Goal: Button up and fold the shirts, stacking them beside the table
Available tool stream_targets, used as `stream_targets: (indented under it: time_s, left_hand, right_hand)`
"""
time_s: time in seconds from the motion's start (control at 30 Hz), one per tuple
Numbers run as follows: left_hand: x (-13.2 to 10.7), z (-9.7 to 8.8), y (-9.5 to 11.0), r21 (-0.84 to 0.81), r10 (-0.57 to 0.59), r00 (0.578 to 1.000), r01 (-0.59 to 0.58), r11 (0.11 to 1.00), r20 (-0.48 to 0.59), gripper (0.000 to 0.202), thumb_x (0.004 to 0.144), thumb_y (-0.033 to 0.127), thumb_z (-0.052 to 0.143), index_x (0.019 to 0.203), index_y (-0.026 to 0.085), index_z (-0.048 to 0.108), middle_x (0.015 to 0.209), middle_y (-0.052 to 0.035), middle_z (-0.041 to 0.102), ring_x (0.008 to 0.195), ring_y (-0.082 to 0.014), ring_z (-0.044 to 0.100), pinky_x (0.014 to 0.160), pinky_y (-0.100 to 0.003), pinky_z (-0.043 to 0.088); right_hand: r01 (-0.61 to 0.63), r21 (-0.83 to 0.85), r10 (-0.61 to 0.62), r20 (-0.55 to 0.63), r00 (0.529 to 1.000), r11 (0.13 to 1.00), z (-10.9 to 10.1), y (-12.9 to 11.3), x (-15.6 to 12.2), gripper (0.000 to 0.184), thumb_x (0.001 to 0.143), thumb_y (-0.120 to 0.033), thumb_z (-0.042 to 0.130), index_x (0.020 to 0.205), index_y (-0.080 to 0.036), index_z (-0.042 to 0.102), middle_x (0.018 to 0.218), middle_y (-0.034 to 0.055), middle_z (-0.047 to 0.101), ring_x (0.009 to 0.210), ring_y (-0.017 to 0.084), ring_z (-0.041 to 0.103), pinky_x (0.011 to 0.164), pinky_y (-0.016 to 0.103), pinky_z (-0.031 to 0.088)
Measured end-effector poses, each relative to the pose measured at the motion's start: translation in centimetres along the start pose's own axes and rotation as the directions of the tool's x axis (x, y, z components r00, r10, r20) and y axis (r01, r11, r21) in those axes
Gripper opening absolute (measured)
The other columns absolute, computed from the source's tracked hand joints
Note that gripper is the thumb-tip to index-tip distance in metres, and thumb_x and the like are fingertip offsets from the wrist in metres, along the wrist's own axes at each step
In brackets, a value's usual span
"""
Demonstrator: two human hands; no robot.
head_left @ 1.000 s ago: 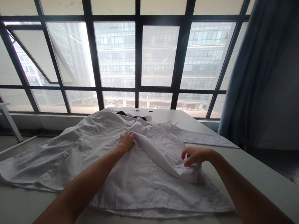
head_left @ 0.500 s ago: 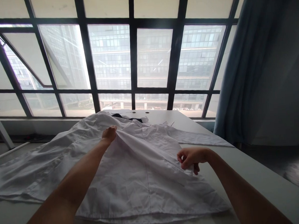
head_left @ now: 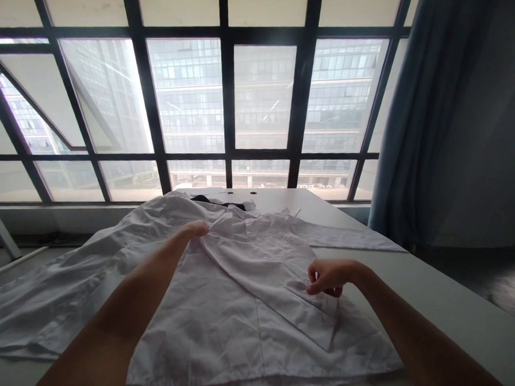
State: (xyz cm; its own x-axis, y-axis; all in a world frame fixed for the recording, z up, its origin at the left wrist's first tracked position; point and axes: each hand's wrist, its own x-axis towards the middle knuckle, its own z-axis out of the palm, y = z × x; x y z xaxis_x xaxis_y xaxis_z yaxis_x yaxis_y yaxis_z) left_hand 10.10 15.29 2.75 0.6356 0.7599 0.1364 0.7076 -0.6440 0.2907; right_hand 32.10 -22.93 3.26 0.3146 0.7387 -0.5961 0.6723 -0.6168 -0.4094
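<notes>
A white long-sleeved coat lies spread and creased over the table, its hem toward me. At the middle of the garment, near the upper front, my left hand is closed on a front edge and pulls the cloth into a fold. My right hand is at the coat's right side, beside a slit that looks like a pocket. Its fingers are curled against the cloth, thumb close to the forefinger. A loose flap corner hangs below that hand. Dark material shows at the collar end.
The white table extends to the right and back, with two dark round holes at its far end. One sleeve stretches right across it. Behind stand black-framed windows, one tilted open, and a blue-grey curtain hangs right.
The left hand has moved slightly right with its wrist turned. The front panel has dropped flatter, its corner now lower beneath the right hand, which has shifted only slightly.
</notes>
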Motion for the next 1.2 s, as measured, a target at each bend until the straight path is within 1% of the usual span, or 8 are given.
stream_targets:
  time_s: [0.1, 0.23, 0.4, 0.7, 0.8, 0.93, 1.07, 1.2]
  left_hand:
    - [2.0, 0.2, 1.9, 0.037, -0.025, 0.999, 0.023, 0.999, 0.048, 0.039, 0.082, 0.043, 0.062, 0.098, 0.009, 0.073, 0.096, -0.0169, 0.072, 0.092, -0.0309, 0.067, 0.082, -0.036, 0.05]
    - [3.3, 1.5, 4.1, 0.044, -0.031, 1.0, 0.03, 0.999, 0.007, 0.051, 0.08, 0.052, 0.065, 0.114, 0.015, 0.067, 0.114, -0.0159, 0.068, 0.103, -0.0297, 0.064, 0.085, -0.034, 0.049]
    - [4.4, 2.4, 5.1, 0.065, -0.009, 0.997, 0.014, 0.998, -0.072, 0.028, 0.081, 0.039, 0.067, 0.097, 0.016, 0.072, 0.112, -0.015, 0.069, 0.106, -0.0298, 0.062, 0.09, -0.036, 0.047]
    - [8.6, 0.0, 1.3, -0.07, -0.154, 0.958, 0.141, 0.987, -0.241, 0.035, 0.093, 0.041, 0.05, 0.103, 0.015, 0.071, 0.112, -0.016, 0.069, 0.105, -0.0316, 0.063, 0.085, -0.036, 0.049]
    - [9.3, 0.8, -0.4, -0.106, -0.176, 0.955, 0.154, 0.982, -0.24, 0.03, 0.091, 0.038, 0.055, 0.098, 0.014, 0.072, 0.109, -0.0163, 0.07, 0.103, -0.0304, 0.064, 0.086, -0.035, 0.049]
    - [9.8, 2.7, -1.5, -0.132, -0.176, 0.959, 0.15, 0.98, -0.221, 0.031, 0.09, 0.04, 0.059, 0.093, 0.011, 0.071, 0.104, -0.0185, 0.07, 0.1, -0.0291, 0.065, 0.085, -0.034, 0.049]
    - [9.8, 3.5, -1.8, -0.159, -0.201, 0.968, 0.177, 0.971, -0.149, 0.038, 0.087, 0.048, 0.06, 0.088, 0.011, 0.07, 0.091, -0.0185, 0.071, 0.094, -0.0315, 0.067, 0.078, -0.034, 0.051]
    - [8.9, 2.9, -2.2, -0.3, -0.332, 0.938, 0.346, 0.889, 0.099, 0.052, 0.074, 0.061, 0.07, 0.089, 0.011, 0.069, 0.082, -0.0157, 0.07, 0.078, -0.0322, 0.069, 0.065, -0.035, 0.053]
  right_hand:
    - [0.12, 0.071, -0.112, -0.107, 0.988, 0.99, 0.4, -0.7, 0.7, 0.053, 0.065, -0.054, 0.08, 0.095, -0.018, 0.057, 0.083, 0.0051, 0.067, 0.068, 0.018, 0.065, 0.055, 0.026, 0.053]
    - [0.14, 0.0, -0.137, -0.203, 0.97, 0.99, 1.2, -1.4, 1.3, 0.046, 0.062, -0.046, 0.081, 0.093, -0.019, 0.06, 0.09, 0.0057, 0.066, 0.072, 0.019, 0.062, 0.053, 0.025, 0.048]
    - [0.175, -0.171, -0.211, -0.226, 0.951, 0.97, 1.9, -1.9, 1.1, 0.022, 0.066, -0.031, 0.074, 0.076, -0.018, 0.06, 0.079, 0.0019, 0.064, 0.069, 0.016, 0.056, 0.053, 0.024, 0.038]
    - [0.192, -0.043, -0.194, -0.044, 0.98, 0.98, 1.4, -1.6, 0.7, 0.018, 0.066, -0.025, 0.071, 0.076, -0.018, 0.057, 0.069, -0.0041, 0.054, 0.059, 0.01, 0.048, 0.051, 0.02, 0.036]
    - [0.143, 0.022, -0.144, 0.004, 0.99, 0.989, 1.1, -1.6, 0.5, 0.018, 0.067, -0.023, 0.07, 0.077, -0.018, 0.056, 0.067, -0.0049, 0.051, 0.055, 0.008, 0.046, 0.047, 0.018, 0.035]
    - [0.106, 0.03, -0.104, -0.081, 0.991, 0.994, 0.8, -1.5, 0.2, 0.018, 0.068, -0.018, 0.069, 0.082, -0.017, 0.057, 0.072, -0.0037, 0.055, 0.054, 0.007, 0.048, 0.045, 0.016, 0.037]
    - [0.082, 0.073, -0.074, -0.099, 0.992, 0.994, 0.5, -0.9, 0.0, 0.025, 0.068, -0.017, 0.069, 0.089, -0.017, 0.056, 0.08, -0.0018, 0.058, 0.054, 0.007, 0.053, 0.045, 0.018, 0.044]
    - [0.109, 0.108, -0.1, -0.087, 0.991, 0.988, 0.4, -0.2, 0.3, 0.025, 0.069, -0.018, 0.069, 0.088, -0.017, 0.052, 0.077, -0.0021, 0.058, 0.051, 0.008, 0.054, 0.044, 0.019, 0.046]
